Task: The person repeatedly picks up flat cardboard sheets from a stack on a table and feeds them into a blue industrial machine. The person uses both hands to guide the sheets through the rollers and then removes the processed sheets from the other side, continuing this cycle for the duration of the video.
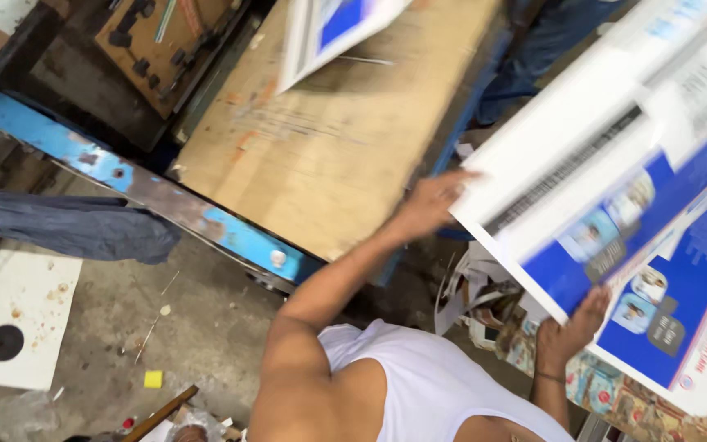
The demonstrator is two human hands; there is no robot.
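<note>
Sheets are the whole story in the head view: a big printed sheet, white with blue panels, is lying tilted across the right side, its long axis running from lower left up to the upper right corner. The person in the white vest is gripping it at its near, lower-left end. The left hand is reaching out with fingers spread along the sheet's upper-left edge, pressing or pinching that edge; whether the fingers are curling underneath, I cannot tell. The right hand is closing narrow on the bottom corner, thumb side up, pinching the sheet from below. So both hands are sitting on the same short end, the left one farther out, the right one closer to the body, and the rest of the sheet is stretching away from them to the right and up.

Underneath it, more sheets of the same print are lying stacked. To the left of the hands, the wooden bench with its blue metal edge is sitting just beside the left forearm, with another printed sheet hanging over its far end. Scraps are littering the floor below.
</note>
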